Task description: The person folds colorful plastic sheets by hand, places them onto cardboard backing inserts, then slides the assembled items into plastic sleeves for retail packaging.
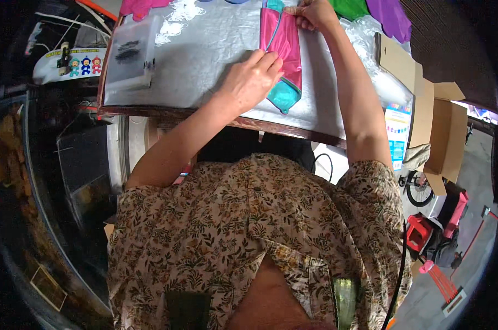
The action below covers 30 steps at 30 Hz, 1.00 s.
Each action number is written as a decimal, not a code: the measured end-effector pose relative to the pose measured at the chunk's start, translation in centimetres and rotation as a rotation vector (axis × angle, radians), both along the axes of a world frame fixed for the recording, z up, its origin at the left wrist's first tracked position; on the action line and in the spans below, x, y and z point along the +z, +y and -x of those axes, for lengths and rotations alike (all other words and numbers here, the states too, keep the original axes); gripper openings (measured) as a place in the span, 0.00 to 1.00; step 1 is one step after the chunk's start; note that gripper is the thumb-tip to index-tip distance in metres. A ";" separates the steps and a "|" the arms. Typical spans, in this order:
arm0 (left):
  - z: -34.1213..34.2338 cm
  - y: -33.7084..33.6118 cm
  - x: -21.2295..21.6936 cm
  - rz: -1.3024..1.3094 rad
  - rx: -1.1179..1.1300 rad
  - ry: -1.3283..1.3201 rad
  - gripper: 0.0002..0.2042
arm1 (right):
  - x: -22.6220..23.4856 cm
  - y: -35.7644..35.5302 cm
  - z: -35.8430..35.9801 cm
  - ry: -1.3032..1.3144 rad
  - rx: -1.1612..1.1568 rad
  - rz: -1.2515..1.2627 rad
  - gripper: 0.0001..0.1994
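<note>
A long, narrow folded piece of shiny pink and teal material (289,61) lies across the table, with a small tab at its near teal end. A teal strip runs along its left side. My left hand (253,80) is on its left edge, fingers curled and fingertips pressed together on the material; what lies beneath them is partly hidden. At the far teal end, my right hand (310,13) pinches the material between thumb and finger, the other fingers curled in.
White cords (175,22) lie at the table's far left, beside a clear plastic bag (132,55) with dark items. Pink (142,6), green (349,7) and purple material (389,19) lies along the far edge. An open cardboard box (444,132) stands at right.
</note>
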<state>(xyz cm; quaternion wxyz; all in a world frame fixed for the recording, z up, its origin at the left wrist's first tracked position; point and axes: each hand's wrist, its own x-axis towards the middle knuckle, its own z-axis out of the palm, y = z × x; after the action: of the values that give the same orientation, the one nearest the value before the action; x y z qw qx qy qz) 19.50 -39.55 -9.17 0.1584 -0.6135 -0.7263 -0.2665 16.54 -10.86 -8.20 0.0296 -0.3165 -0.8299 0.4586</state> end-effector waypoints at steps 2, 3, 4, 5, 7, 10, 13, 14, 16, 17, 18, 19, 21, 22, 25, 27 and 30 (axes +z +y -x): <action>0.1 -0.2 -0.1 0.004 0.007 -0.005 0.12 | 0.8 -1.0 -0.1 0.064 -0.088 -0.010 0.18; 0.2 -0.2 -0.2 0.007 0.007 -0.009 0.12 | 0.9 -1.2 -0.8 0.063 -0.088 -0.010 0.18; 0.3 -0.1 0.0 0.006 0.005 -0.009 0.13 | 1.0 -1.2 -1.7 0.052 -0.058 0.023 0.18; 0.4 0.1 0.1 0.000 0.002 -0.006 0.13 | 1.2 -1.1 -2.8 0.040 -0.030 0.055 0.19; 0.3 0.1 0.0 0.015 0.004 -0.017 0.13 | 2.0 -2.7 -4.2 0.025 0.012 0.095 0.20; 0.4 0.0 -0.3 -0.012 -0.006 -0.005 0.12 | 3.7 -5.0 -7.4 -0.089 0.074 -0.011 0.20; 0.7 0.3 -0.7 -0.082 -0.032 0.023 0.10 | 3.8 -6.1 -9.8 -0.116 0.097 0.028 0.21; 0.8 0.4 -0.8 -0.083 -0.036 0.027 0.10 | 3.7 -6.5 -10.5 -0.129 0.117 0.049 0.21; 1.0 0.6 -1.1 -0.085 -0.037 0.036 0.10 | 3.7 -7.7 -12.7 -0.155 0.135 0.043 0.21; 1.2 0.7 -1.3 -0.084 -0.035 0.033 0.10 | 3.8 -8.3 -13.7 -0.178 0.157 0.034 0.21; 1.3 0.8 -1.5 -0.072 -0.026 0.027 0.10 | 3.7 -8.6 -14.2 -0.201 0.179 0.026 0.22; 1.3 0.9 -1.5 -0.060 -0.024 0.022 0.10 | 3.5 -8.8 -14.6 -0.202 0.176 0.027 0.22; 1.3 0.9 -1.5 -0.047 -0.022 0.017 0.09 | 3.3 -9.0 -15.0 -0.221 0.193 -0.005 0.22; 1.2 0.7 -1.5 -0.033 -0.017 0.001 0.10 | 3.2 -9.1 -14.9 -0.229 0.204 -0.021 0.22; 1.0 0.6 -1.3 -0.010 -0.009 -0.023 0.12 | 2.6 -7.6 -12.5 -0.182 0.163 -0.127 0.23; 1.0 0.5 -1.5 -0.061 -0.012 0.006 0.10 | 2.0 -6.0 -10.1 -0.155 0.151 -0.179 0.23; 0.7 0.7 -1.1 -0.064 -0.014 0.011 0.10 | 1.4 -2.6 -6.1 -0.064 0.106 -0.184 0.23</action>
<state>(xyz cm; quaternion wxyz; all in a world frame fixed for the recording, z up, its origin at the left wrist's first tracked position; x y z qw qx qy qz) 18.79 -38.89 -10.27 0.1803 -0.6145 -0.7122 -0.2873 22.67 -13.43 -6.85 0.0077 -0.2825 -0.8846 0.3710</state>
